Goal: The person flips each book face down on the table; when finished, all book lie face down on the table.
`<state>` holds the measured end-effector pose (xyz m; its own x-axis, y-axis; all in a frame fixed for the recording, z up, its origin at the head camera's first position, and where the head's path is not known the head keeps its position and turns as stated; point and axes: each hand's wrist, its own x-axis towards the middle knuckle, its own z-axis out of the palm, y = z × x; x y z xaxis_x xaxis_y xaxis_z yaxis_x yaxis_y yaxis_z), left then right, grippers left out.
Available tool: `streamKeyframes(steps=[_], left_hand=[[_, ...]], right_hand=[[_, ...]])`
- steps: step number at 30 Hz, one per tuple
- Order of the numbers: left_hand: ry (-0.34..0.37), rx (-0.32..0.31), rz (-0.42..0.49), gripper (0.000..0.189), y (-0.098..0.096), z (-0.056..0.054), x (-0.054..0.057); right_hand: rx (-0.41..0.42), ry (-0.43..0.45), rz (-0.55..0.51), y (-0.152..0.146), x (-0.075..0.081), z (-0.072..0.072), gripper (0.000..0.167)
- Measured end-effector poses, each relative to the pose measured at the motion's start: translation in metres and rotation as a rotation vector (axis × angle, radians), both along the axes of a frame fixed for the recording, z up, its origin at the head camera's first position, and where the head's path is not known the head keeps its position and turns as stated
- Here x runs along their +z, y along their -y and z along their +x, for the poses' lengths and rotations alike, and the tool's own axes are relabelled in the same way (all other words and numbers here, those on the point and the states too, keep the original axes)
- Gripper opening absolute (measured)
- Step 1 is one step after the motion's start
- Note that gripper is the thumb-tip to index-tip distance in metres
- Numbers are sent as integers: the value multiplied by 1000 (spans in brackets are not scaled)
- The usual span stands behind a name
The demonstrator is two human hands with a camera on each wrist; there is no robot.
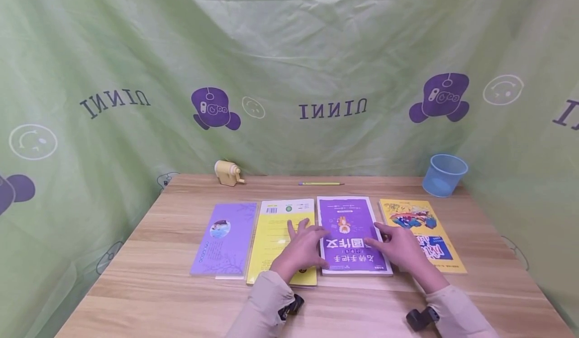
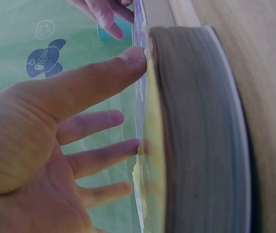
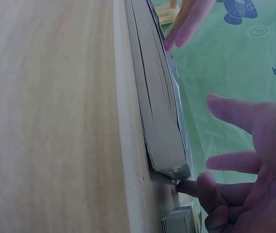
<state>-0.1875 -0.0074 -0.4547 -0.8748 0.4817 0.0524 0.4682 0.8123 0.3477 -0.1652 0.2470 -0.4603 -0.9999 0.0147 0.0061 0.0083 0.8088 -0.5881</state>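
Note:
Four-sided and flat, a thick purple book with a white border (image 1: 346, 212) lies on the table between both hands. My left hand (image 1: 302, 247) spreads over the right part of a yellow book (image 1: 267, 242), its thumb and fingertips reaching the purple book's left edge. In the left wrist view, the left thumb and fingers (image 2: 92, 90) are extended beside a thick book's page block (image 2: 201, 131). My right hand (image 1: 402, 247) is at the purple book's right edge, thumb over the cover. The right wrist view shows some right fingers bent near the book's corner, with none gripping it.
A lilac book (image 1: 226, 247) lies at the left, an orange-yellow illustrated book (image 1: 448, 265) at the right. Along the back stand a cream pencil sharpener with a crank (image 1: 227, 173) and a blue bin (image 1: 443, 177); a pencil (image 1: 321, 183) lies between. Green printed cloth (image 1: 280, 51) hangs behind.

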Motion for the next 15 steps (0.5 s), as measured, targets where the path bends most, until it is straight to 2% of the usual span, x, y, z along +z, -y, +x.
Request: streamKeyframes(steps=[5,15], left_hand=[[-6,23,-19,72,0,1,0],[10,6,-26,67,2,1,1]], right_hand=[[0,29,-9,1,1,1,78],[16,43,29,4,5,4,81]])
